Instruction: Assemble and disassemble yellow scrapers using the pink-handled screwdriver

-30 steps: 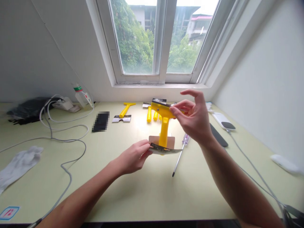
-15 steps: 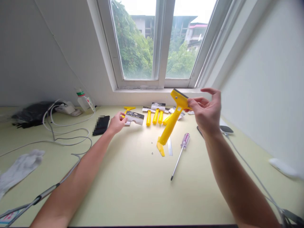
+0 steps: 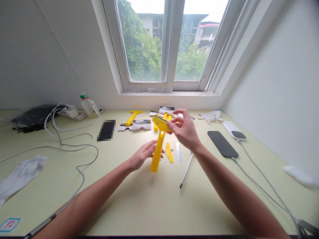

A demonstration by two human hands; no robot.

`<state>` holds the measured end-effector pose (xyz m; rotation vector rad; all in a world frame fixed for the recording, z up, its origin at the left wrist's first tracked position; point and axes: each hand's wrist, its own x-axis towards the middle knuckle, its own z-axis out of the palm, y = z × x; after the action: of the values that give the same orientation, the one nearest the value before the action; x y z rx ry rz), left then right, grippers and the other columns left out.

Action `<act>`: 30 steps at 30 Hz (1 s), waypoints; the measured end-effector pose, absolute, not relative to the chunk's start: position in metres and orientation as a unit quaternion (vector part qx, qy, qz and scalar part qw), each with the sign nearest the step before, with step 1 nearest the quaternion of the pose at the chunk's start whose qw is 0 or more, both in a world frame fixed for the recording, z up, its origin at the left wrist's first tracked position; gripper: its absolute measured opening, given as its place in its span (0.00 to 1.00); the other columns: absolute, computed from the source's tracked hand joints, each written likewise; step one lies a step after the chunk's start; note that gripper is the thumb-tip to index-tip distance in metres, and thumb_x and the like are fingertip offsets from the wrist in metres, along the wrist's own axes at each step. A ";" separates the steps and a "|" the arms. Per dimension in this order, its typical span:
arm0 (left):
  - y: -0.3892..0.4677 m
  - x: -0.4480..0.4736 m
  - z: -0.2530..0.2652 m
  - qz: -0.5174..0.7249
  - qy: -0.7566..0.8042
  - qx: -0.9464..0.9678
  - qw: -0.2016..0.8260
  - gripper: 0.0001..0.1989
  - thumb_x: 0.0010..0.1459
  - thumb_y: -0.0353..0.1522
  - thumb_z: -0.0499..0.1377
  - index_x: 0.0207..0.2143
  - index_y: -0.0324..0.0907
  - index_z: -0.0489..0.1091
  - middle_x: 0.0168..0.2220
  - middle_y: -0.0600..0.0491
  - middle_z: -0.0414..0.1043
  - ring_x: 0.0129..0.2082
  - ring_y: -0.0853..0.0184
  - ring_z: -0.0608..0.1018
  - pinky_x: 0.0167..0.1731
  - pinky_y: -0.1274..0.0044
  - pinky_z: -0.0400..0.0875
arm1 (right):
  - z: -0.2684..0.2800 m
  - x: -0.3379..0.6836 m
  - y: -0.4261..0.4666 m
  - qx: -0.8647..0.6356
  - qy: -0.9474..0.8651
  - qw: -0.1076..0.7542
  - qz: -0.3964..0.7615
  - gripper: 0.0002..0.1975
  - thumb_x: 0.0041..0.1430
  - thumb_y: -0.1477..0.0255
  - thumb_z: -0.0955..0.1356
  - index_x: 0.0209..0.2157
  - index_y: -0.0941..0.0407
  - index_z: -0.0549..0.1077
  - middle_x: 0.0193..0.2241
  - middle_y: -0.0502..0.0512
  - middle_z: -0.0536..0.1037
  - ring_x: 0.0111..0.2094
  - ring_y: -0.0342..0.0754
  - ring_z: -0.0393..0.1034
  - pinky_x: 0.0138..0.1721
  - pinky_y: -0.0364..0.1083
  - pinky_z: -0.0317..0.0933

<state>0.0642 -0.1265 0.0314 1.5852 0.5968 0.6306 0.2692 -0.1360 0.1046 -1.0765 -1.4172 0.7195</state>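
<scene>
White cloth [image 3: 22,177] is laid, crumpled, at the left of the pale counter [image 3: 154,209]. Behind it, a black bag [image 3: 35,118] is placed near the wall, and next come looped cables [image 3: 74,134] and a clear bottle [image 3: 87,103]. A dark rectangular object [image 3: 106,130], blurred into squares, is found beside them. Further right, a far scraper [image 3: 134,118], yellow, is rested just behind printed cards [image 3: 142,125].

Nearer, the left hand [image 3: 144,154] is held with its grip loosely spread; the fingertips are partly hidden behind the handle of the held scraper [image 3: 160,141], and it cannot be told whether it is touched by them. This yellow scraper is raised above the middle of the counter, tilted, its handle pointed downward. Its head is pinched at the right end by the grip of the right hand [image 3: 184,132], between thumb and fingers.

Under that hand, a yellow plate [image 3: 169,152] and a metal blade [image 3: 178,152] are laid close together, followed by a screwdriver [image 3: 186,172], partly covered by the wrist. At the right, a dark phone [image 3: 223,143] is connected to a cable.
</scene>
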 end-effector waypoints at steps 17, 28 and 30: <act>-0.135 0.022 0.031 0.254 0.386 0.674 0.576 0.20 0.65 0.50 0.50 0.47 0.44 0.59 0.22 0.61 0.61 0.18 0.71 0.64 0.19 0.79 0.61 | 0.043 0.378 -0.142 -0.807 -0.532 0.076 0.243 0.32 0.56 0.65 0.65 0.61 0.59 0.58 0.26 0.54 0.76 0.19 0.46 0.68 0.27 0.47 0.62; -0.163 0.024 0.053 0.028 0.239 0.955 0.174 0.07 0.62 0.34 0.56 0.31 0.43 0.69 0.34 0.52 0.72 0.33 0.64 0.74 0.29 0.75 0.63 | 0.146 0.368 -0.163 -0.537 -0.459 0.602 0.374 0.13 0.49 0.65 0.70 0.35 0.49 0.64 0.24 0.53 0.75 0.15 0.47 0.64 0.09 0.42 0.47; -0.170 0.031 0.046 0.030 0.230 0.966 0.111 0.04 0.60 0.33 0.59 0.38 0.43 0.70 0.37 0.51 0.72 0.35 0.63 0.74 0.31 0.74 0.65 | 0.160 0.358 -0.162 -0.496 -0.501 0.633 0.321 0.10 0.51 0.68 0.69 0.35 0.49 0.64 0.23 0.53 0.75 0.15 0.47 0.64 0.09 0.43 0.48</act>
<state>0.0310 -0.1700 0.0459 2.8383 0.6747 0.0895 0.3576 -0.1622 0.1601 -1.1337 -1.1462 0.7335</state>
